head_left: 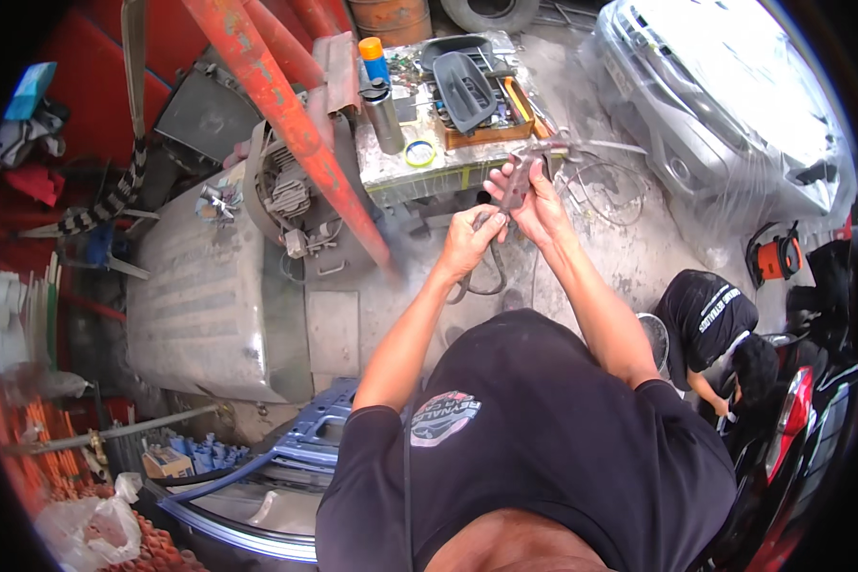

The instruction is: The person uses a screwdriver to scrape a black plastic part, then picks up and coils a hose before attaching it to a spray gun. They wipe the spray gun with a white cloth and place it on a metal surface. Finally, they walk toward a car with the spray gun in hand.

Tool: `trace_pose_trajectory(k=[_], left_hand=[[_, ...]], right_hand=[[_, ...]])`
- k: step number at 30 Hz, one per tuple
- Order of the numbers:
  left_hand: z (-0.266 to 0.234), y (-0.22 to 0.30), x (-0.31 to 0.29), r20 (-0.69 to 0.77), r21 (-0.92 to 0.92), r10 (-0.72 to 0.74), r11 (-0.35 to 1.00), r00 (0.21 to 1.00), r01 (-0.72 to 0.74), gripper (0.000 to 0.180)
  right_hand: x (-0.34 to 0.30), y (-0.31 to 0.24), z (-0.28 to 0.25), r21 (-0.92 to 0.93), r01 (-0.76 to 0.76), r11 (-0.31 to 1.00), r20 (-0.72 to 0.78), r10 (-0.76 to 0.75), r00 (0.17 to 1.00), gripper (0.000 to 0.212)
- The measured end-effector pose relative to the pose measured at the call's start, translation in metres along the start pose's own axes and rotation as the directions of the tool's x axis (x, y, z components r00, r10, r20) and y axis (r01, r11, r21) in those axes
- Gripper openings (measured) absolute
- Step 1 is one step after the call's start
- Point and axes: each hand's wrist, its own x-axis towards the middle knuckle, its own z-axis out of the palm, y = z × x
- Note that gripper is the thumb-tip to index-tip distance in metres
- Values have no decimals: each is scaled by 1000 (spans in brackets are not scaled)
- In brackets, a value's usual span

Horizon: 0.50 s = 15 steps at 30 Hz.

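Observation:
In front of my body I hold a dusty brown oblong block (516,185) with dark spots on its face, resembling an extension socket. My right hand (543,202) supports it palm up, with the thumb and fingers closed about its sides. At its lower end my left hand (474,238) pinches closed where a dark cable (492,278) meets it, and the cable hangs in a loop below. Just beyond my right fingertips is a greyish metal part (553,146) with a pale tube; whether it touches the block I cannot tell.
Ahead stands a cluttered workbench (391,178) with a dark flask (382,116), a blue-and-orange can (374,61) and a wooden tool tray (491,135). A red post (296,124) slants at left beside a compressor (291,186). Right are a plastic-covered car (705,114) and a crouching person (710,319).

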Motion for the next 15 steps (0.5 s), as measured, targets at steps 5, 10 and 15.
trace_pose_trajectory(k=[5, 10, 15], left_hand=[[16, -14, -8, -129, 303, 224, 936, 966, -176, 22], [30, -6, -12, -138, 621, 545, 698, 827, -356, 21], [27, -5, -15, -116, 549, 543, 733, 832, -402, 22]], right_hand=[[-12, -8, 45, -406, -7, 914, -170, -68, 983, 51], [-29, -10, 72, -923, 22, 383, -117, -337, 934, 49], [-42, -22, 75, -751, 25, 660, -135, -189, 973, 49]])
